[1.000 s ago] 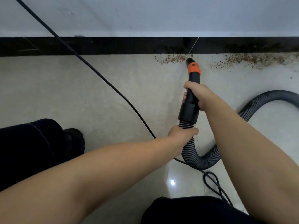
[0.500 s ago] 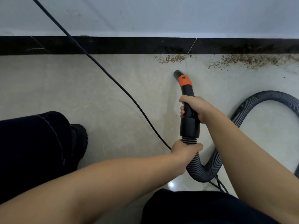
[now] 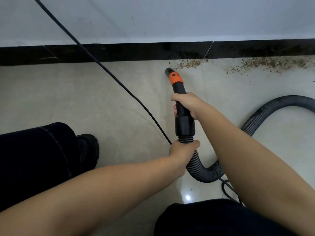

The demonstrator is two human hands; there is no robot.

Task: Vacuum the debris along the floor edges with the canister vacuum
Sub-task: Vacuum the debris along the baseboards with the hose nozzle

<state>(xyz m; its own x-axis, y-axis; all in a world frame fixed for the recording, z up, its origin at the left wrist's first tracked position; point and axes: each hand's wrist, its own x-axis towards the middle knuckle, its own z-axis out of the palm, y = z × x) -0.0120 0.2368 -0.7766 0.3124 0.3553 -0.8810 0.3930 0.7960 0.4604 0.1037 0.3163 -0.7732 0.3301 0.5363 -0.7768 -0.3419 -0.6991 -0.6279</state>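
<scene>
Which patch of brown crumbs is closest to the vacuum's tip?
The smaller left patch of brown crumbs, just beyond the black nozzle tip; the wider right patch lies farther.

— What is the nozzle (image 3: 176, 82) looking like?
— Black with an orange band, sitting at frame centre, tip angling toward the upper left.
— And the hose (image 3: 201, 169)?
— Ribbed and dark, looping low, then arching off the right edge.
— The debris (image 3: 189, 64)?
— Brown crumbs are lying along the baseboard, upper right, just beside the tip.
</scene>
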